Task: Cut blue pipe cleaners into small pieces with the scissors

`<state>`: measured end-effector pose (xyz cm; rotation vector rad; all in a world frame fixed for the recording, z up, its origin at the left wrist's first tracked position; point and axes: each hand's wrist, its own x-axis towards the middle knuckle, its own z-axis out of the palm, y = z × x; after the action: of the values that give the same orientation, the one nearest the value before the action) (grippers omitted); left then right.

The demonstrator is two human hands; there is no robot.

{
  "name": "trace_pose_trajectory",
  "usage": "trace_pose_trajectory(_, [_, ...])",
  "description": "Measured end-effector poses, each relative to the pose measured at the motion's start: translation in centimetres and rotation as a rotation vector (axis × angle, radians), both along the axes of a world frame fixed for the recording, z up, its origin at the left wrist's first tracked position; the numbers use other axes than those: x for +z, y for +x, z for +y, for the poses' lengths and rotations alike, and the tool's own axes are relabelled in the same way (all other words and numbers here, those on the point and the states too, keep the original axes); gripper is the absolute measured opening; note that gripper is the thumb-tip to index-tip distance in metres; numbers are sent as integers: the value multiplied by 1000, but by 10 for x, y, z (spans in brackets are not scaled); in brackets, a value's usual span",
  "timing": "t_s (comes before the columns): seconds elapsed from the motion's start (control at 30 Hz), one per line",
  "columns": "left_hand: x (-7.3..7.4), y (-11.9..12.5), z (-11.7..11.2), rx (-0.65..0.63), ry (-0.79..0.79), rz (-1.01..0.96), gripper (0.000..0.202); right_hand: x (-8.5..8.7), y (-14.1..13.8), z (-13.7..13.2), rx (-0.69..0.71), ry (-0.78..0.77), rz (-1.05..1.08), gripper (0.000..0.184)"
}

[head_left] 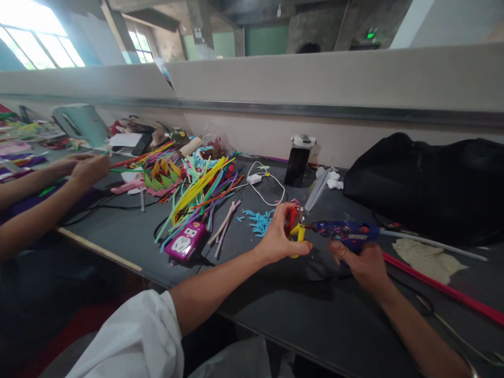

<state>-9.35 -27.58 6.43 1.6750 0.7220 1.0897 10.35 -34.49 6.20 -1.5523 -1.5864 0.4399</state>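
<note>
My left hand (275,241) pinches a small yellow and red craft piece (301,233) between thumb and fingers; its exact kind I cannot make out. In my right hand (364,265) is a dark blue hot glue gun (348,231), gripped by its handle. The gun's nozzle points left and sits right at the yellow part; whether they touch I cannot tell. A clear glue stick (433,244) sticks out of its rear. Just left of my left hand lies a pile of short light blue pieces (260,223).
Colourful fuzzy stems (202,191) and a purple power socket (186,241) lie left. Behind are a white cable adapter (254,179) and a dark bottle (297,163). A black bag (425,184) and red stems (444,286) are right. Another person's hands (88,168) work far left.
</note>
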Motion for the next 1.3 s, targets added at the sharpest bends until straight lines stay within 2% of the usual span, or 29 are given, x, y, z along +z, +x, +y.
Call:
trace_pose_trajectory(0.4, [-1, 1, 0, 15, 5, 11, 69, -1, -1, 1, -37, 23, 8, 46])
trace_pose_trajectory(0.57, [-2, 0, 1, 1, 8, 11, 70, -3, 0, 1, 4, 23, 11, 50])
trace_pose_trajectory(0.87, [-2, 0, 1, 17, -5, 13, 73, -4, 1, 1, -15, 33, -15, 51])
trace_pose_trajectory(1.3, [-3, 0, 1, 5, 7, 6, 72, -1, 0, 0, -51, 69, -10, 45])
